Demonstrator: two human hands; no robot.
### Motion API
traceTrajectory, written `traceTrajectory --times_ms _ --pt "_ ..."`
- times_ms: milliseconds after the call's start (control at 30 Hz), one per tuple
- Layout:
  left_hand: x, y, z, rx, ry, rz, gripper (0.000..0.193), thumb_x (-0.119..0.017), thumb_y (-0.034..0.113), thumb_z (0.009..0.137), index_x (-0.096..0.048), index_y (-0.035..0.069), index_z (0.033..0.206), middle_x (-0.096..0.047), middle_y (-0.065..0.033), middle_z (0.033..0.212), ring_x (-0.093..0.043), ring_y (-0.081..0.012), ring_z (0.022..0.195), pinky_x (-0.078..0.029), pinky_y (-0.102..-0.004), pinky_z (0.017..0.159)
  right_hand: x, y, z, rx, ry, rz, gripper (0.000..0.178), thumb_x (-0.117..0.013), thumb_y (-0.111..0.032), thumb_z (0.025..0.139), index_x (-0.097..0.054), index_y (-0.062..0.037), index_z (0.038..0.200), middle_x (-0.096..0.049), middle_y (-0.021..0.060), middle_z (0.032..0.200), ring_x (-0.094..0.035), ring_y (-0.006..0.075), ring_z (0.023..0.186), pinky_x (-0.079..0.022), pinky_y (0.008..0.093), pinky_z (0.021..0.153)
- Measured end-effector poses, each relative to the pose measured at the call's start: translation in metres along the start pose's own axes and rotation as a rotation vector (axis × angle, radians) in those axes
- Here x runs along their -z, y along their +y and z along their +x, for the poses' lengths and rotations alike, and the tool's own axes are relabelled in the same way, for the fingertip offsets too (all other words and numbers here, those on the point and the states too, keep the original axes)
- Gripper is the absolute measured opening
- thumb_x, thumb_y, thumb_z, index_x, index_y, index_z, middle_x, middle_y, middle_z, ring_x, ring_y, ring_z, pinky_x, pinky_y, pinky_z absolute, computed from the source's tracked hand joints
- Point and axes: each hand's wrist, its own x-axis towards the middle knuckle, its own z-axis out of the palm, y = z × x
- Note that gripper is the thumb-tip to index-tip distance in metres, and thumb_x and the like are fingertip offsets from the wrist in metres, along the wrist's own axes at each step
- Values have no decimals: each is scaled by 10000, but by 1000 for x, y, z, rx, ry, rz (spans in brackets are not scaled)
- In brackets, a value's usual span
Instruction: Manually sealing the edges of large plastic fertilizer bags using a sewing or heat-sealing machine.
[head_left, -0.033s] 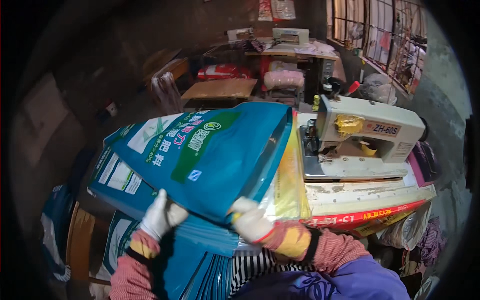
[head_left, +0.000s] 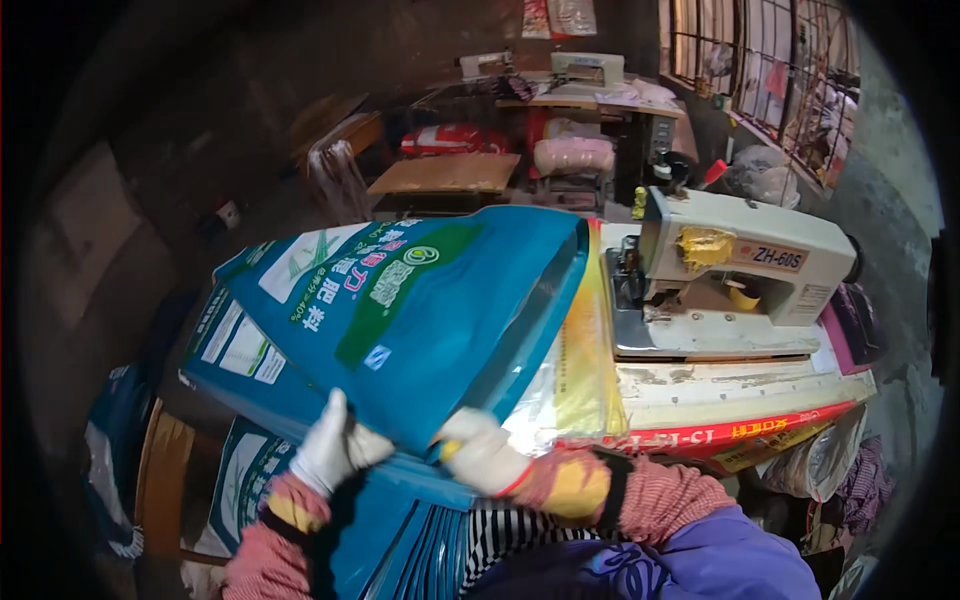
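I see a dim sewing workshop. An industrial sewing machine (head_left: 745,270) sits on a worn tabletop (head_left: 740,385). Behind it stand more machines (head_left: 585,70) and barred windows (head_left: 770,55).

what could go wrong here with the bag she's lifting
The blue sack is pinched only at its lower edge by the left hand and right hand, so it may slip or flop. Its right side lies close to the sewing machine and might snag. The yellow sheet beneath could be dragged along.

Dim room, daylight entering through the barred window (head_left: 800,70) at upper right, deep shadow at left, heavy fisheye bending and black vignette at the rim, slight softness overall.
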Motion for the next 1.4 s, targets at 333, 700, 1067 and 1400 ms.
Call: traceTrajectory --times_ms 333,700,1067,1400 --pt "24 -50 -175 -377 497 649 308 -422 218 934 -503 -46 1070 -600 -150 915 -592 -239 761 -450 -330 653 16 -24 -18 275 -570 -99 287 -546 -73 741 -613 -95 1020 -610 115 931 -594 325 837 -497 382 675" --pt "64 -117 -252 -38 613 315 302 -596 339 871 -541 47 816 -566 -8 649 -509 -104 535 -407 -233 499 -1 99 -30 -196 -509 -439 339 -364 -169 918 -517 -90 1209 -533 100 1224 -493 266 1134 -397 340 946" --pt "61 -124 -246 -57 607 489 232 -569 251 894 -542 48 783 -564 -10 604 -502 -82 472 -391 -199 453 15 42 32 -281 -670 -259 327 -393 -161 908 -546 -101 1190 -546 96 1199 -498 246 1126 -369 346 978" --pt "58 -112 -256 -96 648 242 212 -590 244 873 -585 53 781 -584 0 633 -491 -75 472 -365 -193 443 105 -37 112 -404 -808 667 413 -564 -328 862 -553 -44 1161 -637 128 1007 -639 218 798 -499 362 765"
